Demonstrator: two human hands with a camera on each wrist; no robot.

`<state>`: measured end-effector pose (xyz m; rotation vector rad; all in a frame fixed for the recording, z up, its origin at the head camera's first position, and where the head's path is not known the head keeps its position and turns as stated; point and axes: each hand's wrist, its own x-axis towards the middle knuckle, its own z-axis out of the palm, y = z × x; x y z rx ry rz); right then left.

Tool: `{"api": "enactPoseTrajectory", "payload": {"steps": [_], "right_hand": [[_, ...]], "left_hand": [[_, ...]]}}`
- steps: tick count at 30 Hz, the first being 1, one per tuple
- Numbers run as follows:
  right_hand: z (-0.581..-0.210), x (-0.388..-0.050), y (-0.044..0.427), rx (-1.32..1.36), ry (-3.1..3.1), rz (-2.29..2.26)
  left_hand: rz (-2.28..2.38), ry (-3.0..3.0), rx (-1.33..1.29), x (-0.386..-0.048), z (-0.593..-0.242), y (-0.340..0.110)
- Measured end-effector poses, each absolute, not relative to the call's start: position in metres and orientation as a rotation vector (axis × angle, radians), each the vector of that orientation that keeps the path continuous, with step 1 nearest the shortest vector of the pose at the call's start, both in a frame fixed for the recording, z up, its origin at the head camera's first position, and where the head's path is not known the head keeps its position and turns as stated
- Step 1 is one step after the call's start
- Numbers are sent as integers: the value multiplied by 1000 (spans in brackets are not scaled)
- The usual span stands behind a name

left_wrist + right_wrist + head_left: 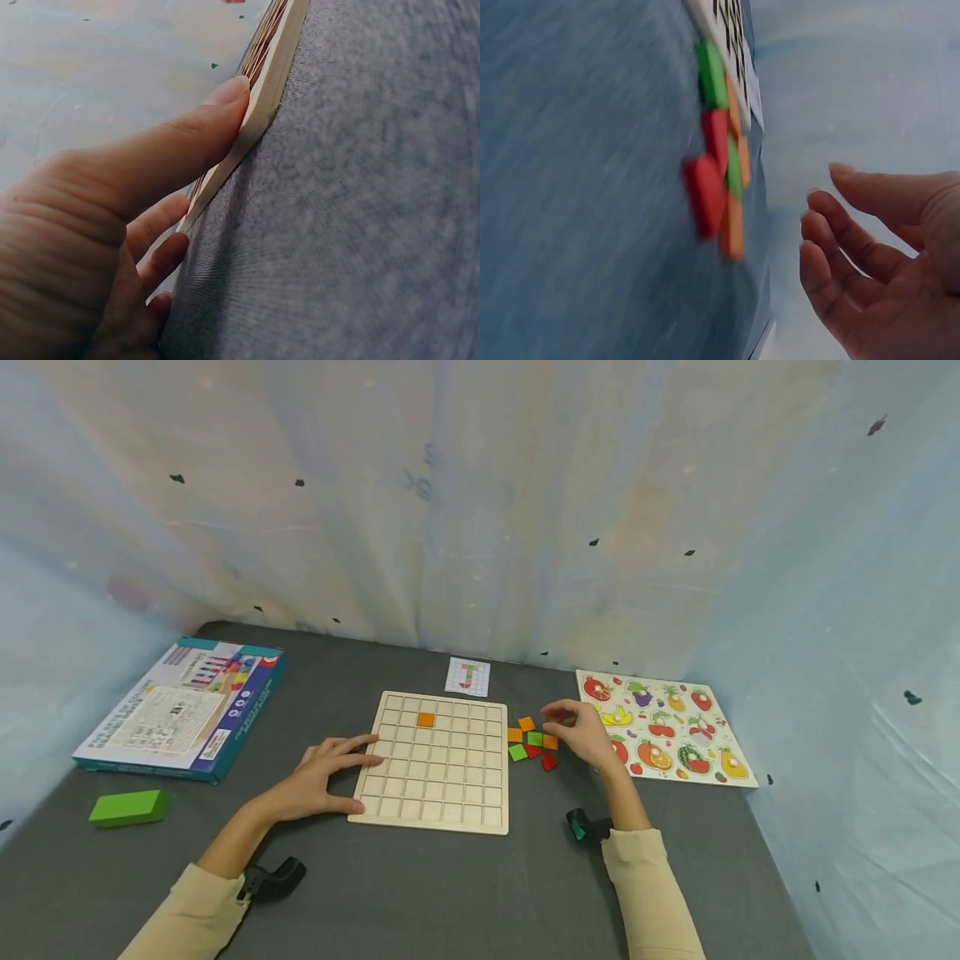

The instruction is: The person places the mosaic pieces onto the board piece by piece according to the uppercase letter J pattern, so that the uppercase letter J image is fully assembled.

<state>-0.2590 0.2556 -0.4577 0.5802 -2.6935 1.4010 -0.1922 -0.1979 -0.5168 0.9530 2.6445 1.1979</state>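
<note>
A pale wooden grid board [450, 768] lies on the dark cloth, with one orange square tile [425, 720] in an upper cell. My left hand [322, 781] rests at the board's left side, its thumb and spread fingers touching the edge; the left wrist view shows the thumb [202, 135] on the rim. To the right of the board is a loose cluster of orange and green squares and red rounded pieces [550, 762]. Over this cluster hovers my right hand [581, 732], its fingers loosely bent. In the right wrist view nothing shows between thumb and fingertips.
Behind the board lies a small pattern card [467, 677]. A fruit picture board [667, 727] is at the right. On the left are a flat box [247, 710] with a printed paper on it and a green block [129, 808]. A pale curtain [480, 527] hangs behind.
</note>
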Motion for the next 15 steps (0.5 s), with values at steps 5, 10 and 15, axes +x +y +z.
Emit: {"api": "enactPoseTrajectory", "payload": {"steps": [5, 10, 15], "right_hand": [[-464, -252, 269, 555, -2729, 1400], [-472, -251, 269, 533, -2787, 1327], [-480, -252, 268, 521, -2820, 1292]], "left_hand": [[1195, 2649, 950, -192, -516, -197], [1196, 2655, 954, -193, -517, -196], [1194, 2660, 961, -193, -518, -196]]}}
